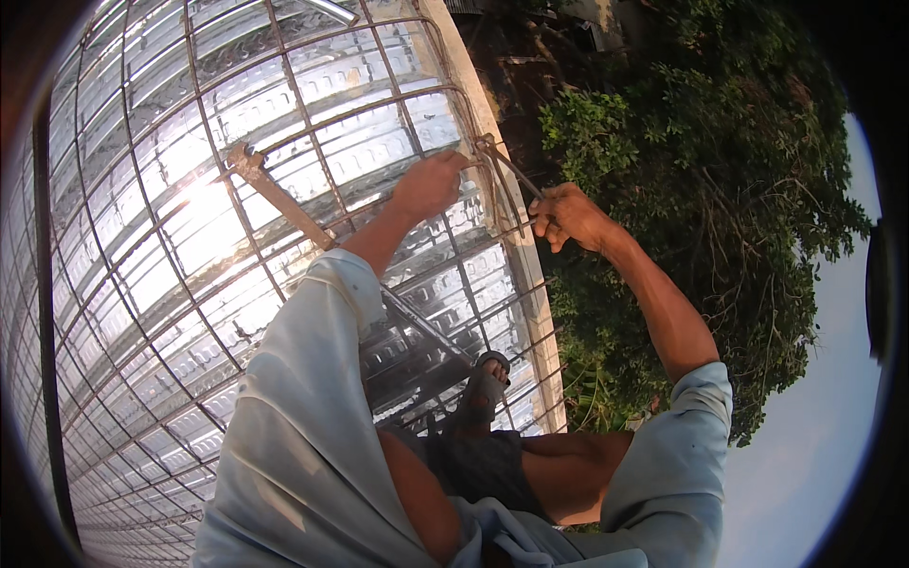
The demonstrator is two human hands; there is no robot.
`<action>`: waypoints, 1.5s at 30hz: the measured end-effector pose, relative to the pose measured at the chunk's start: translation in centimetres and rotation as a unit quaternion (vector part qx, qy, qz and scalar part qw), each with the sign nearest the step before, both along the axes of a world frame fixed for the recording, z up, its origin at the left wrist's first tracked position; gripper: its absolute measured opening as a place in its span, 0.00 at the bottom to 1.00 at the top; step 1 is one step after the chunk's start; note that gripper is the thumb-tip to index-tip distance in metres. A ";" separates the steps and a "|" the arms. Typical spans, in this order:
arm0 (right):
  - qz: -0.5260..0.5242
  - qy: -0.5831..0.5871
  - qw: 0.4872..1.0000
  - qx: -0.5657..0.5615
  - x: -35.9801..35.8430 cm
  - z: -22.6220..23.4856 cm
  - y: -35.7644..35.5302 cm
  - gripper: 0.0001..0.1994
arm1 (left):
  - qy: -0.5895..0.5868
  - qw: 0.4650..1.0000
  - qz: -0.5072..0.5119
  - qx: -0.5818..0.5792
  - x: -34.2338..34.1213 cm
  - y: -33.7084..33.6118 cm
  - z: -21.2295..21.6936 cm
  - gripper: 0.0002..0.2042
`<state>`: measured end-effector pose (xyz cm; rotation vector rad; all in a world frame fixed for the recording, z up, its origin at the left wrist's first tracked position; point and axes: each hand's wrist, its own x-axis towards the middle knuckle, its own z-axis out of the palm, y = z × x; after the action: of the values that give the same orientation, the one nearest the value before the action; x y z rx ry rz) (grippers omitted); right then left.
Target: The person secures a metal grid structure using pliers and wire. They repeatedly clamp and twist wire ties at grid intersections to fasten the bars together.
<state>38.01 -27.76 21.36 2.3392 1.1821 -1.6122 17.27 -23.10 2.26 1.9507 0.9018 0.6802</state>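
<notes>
My right hand [574,218] is closed round the lower end of a dark steel bar tool [517,173]. Its far end meets the bent rod ends at the edge of the rebar mesh [305,114]. At that same edge, my left hand [431,185] has its fingers curled on a rebar rod of the mesh; the rod is mostly hidden under them. A rusty flat tool with a notched head [279,197] lies across the mesh, left of my left forearm.
Shiny ribbed metal decking [355,133] lies under the mesh. A pale concrete edge [540,331] runs along the right, with a drop and leafy trees [682,189] beyond. My sandalled foot [492,371] stands near the edge. A long dark bar [49,312] crosses the far left.
</notes>
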 end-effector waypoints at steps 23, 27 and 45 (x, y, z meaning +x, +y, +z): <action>0.108 -0.181 0.909 0.358 -4.4 -0.9 -7.9 0.18 | -0.360 0.684 0.048 -0.633 5.8 -4.0 10.1 0.22; 0.103 -0.134 0.962 0.215 -4.0 -1.0 -6.2 0.27 | -0.176 0.837 0.065 -0.514 5.2 -4.0 7.2 0.23; 0.015 -0.206 0.950 0.235 -0.9 -3.5 -5.0 0.30 | 0.038 0.962 -0.010 -0.270 -1.2 -6.6 4.3 0.13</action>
<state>37.07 -32.81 17.87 2.7172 1.6118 -0.8188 16.07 -29.74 6.57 1.4989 0.9907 0.3003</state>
